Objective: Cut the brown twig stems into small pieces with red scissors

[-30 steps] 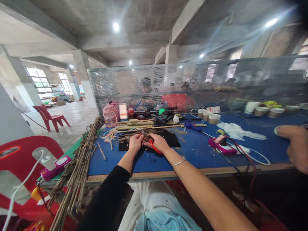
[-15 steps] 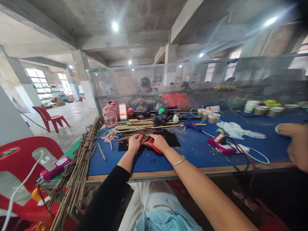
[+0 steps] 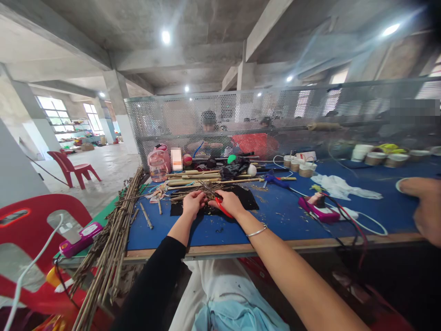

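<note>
Blue worktable [image 3: 275,220] in a concrete workshop: left hand [image 3: 192,205] pinches a twig bundle [image 3: 179,196] lying crosswise, stretching leftward; right hand [image 3: 230,202], touching it, grips red-handled scissors [image 3: 222,209]

I see the scissors [image 3: 223,209], a small pair with bright red handles, gripped in the right hand [image 3: 230,202], their thin dark blades angled up and to the left into the twigs [image 3: 193,189]; whether the blades are parted I cannot tell. The twigs are a loose bundle of thin, dry, brown stems lying roughly crosswise along the far edge of a black mat [image 3: 248,198] on the blue table [image 3: 282,216]. One end of the bundle is pinched in the left hand [image 3: 193,203], just beside the scissors.
</note>
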Demonstrator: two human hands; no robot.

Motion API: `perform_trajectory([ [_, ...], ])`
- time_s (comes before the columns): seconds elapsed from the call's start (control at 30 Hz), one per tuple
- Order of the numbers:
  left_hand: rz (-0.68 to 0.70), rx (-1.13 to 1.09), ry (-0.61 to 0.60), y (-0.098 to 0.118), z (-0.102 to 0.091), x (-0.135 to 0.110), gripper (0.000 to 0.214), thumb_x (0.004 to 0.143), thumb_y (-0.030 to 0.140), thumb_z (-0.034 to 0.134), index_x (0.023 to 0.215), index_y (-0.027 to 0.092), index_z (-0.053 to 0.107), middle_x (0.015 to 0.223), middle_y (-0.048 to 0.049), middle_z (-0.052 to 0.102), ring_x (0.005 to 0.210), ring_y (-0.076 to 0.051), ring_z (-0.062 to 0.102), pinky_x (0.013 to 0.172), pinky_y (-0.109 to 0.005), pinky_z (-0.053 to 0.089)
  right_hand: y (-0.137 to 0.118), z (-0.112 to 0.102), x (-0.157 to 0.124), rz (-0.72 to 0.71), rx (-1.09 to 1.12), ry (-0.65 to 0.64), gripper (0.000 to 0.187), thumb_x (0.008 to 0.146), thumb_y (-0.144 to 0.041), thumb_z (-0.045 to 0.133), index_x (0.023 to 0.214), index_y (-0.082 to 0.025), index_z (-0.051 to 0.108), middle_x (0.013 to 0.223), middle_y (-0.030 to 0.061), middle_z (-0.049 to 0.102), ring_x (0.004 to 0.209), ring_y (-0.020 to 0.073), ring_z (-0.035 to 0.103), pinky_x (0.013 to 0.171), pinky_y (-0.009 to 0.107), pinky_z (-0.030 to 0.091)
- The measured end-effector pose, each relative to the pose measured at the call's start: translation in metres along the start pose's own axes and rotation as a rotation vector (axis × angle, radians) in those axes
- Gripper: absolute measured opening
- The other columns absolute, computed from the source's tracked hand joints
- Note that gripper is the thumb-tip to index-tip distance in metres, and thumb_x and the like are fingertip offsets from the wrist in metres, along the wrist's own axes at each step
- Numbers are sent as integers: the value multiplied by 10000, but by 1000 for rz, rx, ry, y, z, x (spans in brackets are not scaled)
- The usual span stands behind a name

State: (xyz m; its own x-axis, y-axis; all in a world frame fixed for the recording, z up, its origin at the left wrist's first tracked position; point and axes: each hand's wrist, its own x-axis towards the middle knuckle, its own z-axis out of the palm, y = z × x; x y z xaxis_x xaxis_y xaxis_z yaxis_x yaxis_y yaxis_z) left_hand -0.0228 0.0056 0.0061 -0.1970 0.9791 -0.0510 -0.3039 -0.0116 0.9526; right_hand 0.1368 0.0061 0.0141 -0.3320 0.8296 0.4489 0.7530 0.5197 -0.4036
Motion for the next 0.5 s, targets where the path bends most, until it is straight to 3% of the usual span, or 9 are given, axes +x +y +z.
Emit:
perform_trajectory([
  [0.2, 38, -28, -73, -4, 1, 3, 191, 672, 177, 686, 835, 111, 613, 715, -58, 654, 604, -93, 607, 517, -163, 459, 1, 5, 1, -113, 44, 6, 520, 661, -512, 648, 1053, -186, 542, 1008, 78, 607, 929, 190, 565, 769, 271, 409],
  [0.33, 56, 5, -153, -4, 2, 2, 143, 658, 186, 690, 761, 107, 628, 671, -48, 649, 560, -90, 581, 503, -171, 455, 0, 6, 1, -113, 58, 1, 470, 682, -492, 639, 1030, -187, 557, 977, 74, 615, 907, 190, 571, 752, 271, 413],
  [0.5, 79, -4, -167, -5, 1, 1, 216, 651, 224, 698, 829, 113, 650, 681, -38, 649, 551, -87, 567, 510, -182, 458, -3, 1, 0, -80, 102, -12, 387, 718, -469, 616, 1020, -229, 587, 950, 51, 647, 857, 184, 597, 702, 247, 413],
])
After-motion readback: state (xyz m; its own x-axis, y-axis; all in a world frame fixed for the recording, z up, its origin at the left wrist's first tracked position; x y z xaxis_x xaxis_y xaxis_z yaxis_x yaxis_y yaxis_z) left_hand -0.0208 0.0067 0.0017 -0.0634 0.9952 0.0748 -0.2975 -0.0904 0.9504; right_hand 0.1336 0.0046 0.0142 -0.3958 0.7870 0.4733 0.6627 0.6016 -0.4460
